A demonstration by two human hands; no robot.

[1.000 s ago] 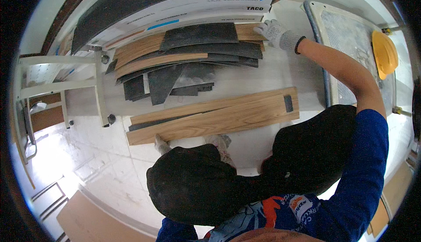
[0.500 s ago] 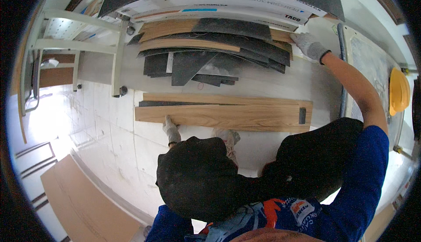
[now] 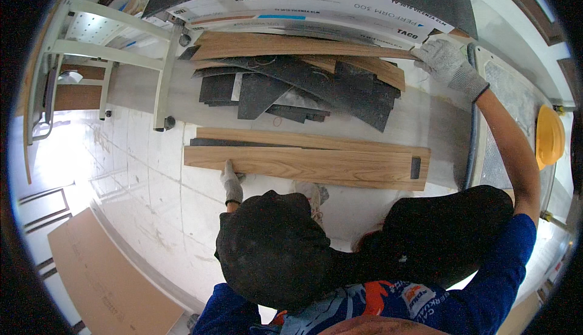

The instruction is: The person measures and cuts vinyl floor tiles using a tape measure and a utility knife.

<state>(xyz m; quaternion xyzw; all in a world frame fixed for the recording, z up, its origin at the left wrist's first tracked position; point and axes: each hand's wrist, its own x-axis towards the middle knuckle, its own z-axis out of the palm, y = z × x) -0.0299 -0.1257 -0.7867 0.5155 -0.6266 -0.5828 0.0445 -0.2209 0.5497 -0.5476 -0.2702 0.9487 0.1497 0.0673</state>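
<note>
Head view: since half a second ago, a long wood-look plank (image 3: 291, 45) has come clear at the top of the scrap pile, and the dark pieces (image 3: 358, 95) have slid and fanned nearer the person. It lies left of the right hand (image 3: 448, 65), whose gloved fingers curl closed on its right end. Its long axis runs left to right, along the carton (image 3: 273, 2). The left hand (image 3: 232, 183) touches the front plank's (image 3: 291, 164) near edge, its grip impossible to tell.
</note>
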